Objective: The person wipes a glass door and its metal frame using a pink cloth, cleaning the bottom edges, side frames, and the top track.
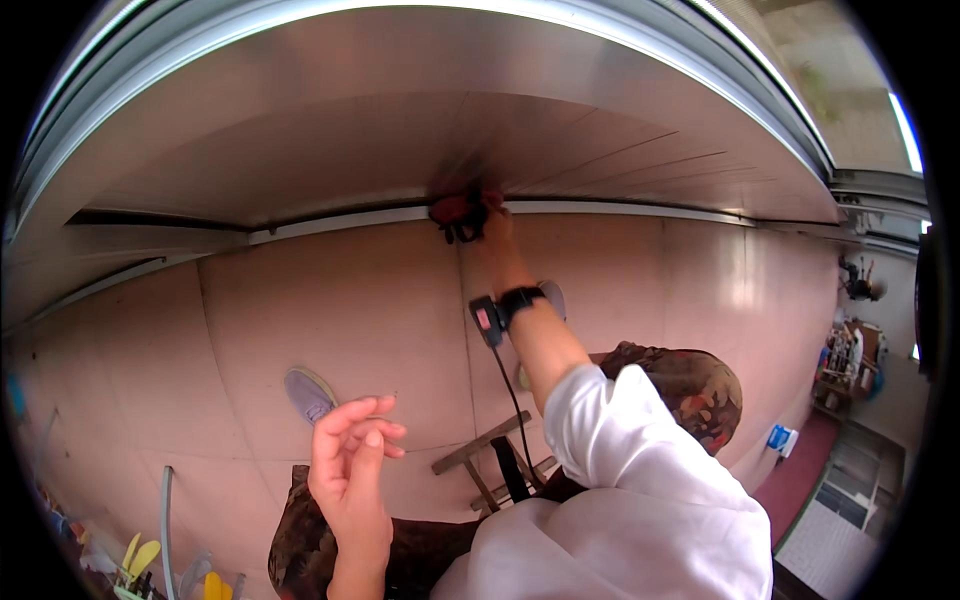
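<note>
My right hand [496,214] reaches out to the foot of a smooth panel [375,157], where it meets the tiled floor. Its fingers are at a dark red and black object [459,214], too blurred to name, resting by the pale metal strip [337,223] along the panel's bottom edge. Whether the fingers grip it is hard to see. My left hand [356,465] is raised above my lap, palm turned inward, fingers loosely curled and apart, with nothing in it. A black device with a cable [487,321] is strapped to my right wrist.
A wooden stool frame [480,457] stands on the floor between my legs. My grey shoe [307,394] is on the tiles. At lower left are a curved grey strip [167,525] and yellow items [142,556]. To the right lie a blue and white package [781,439] and a loaded shelf [851,360].
</note>
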Tool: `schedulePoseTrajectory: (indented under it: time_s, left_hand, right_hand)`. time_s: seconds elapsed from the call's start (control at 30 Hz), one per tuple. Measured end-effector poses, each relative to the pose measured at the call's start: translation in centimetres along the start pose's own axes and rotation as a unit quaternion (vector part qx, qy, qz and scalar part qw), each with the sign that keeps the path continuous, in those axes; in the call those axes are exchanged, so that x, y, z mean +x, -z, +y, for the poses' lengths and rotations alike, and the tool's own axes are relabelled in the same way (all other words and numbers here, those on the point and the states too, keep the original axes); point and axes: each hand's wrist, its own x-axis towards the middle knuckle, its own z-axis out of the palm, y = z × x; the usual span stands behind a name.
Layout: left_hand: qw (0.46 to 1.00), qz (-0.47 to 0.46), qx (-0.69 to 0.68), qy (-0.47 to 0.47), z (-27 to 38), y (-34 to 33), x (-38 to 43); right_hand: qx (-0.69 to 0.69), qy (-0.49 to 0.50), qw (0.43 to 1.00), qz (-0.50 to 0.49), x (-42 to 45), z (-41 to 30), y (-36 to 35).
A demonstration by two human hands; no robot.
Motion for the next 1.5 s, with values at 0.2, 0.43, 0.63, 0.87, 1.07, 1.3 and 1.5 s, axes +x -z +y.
schedulePoseTrajectory:
  time_s: [0.2, 0.43, 0.63, 0.87, 1.07, 1.3, 1.5]
  left_hand:
    - [1.000, -0.001, 0.003, -0.001, 0.7, -0.5, 0.1]
    - [0.999, 0.003, -0.005, -0.034, -0.6, 0.6, 0.6]
    - [0.997, -0.035, -0.008, -0.063, -0.1, 0.5, 0.3]
    - [0.999, -0.003, 0.011, -0.046, -0.1, 1.0, 0.0]
    - [1.000, 0.005, 0.014, -0.016, -0.1, 0.6, 0.3]
    - [1.000, -0.003, 0.030, -0.001, 0.2, 0.3, 0.6]
    - [1.000, -0.008, 0.030, -0.005, -0.1, -0.2, 0.6]
  right_hand:
    - [0.036, 0.006, 0.999, 0.008, 2.7, 2.4, 0.0]
    - [0.108, 0.060, 0.992, -0.011, -5.1, -7.1, -3.4]
    - [0.159, 0.285, 0.939, -0.112, -15.9, -23.0, -5.9]
    - [0.070, 0.397, 0.915, 0.003, -11.1, -17.2, -3.9]
    - [-0.074, 0.259, 0.955, 0.123, -0.4, -3.9, 1.2]
    - [-0.244, 0.176, 0.941, 0.158, 6.8, 2.1, 4.3]
    - [-0.020, 0.107, 0.988, 0.109, 1.7, -5.3, 2.8]
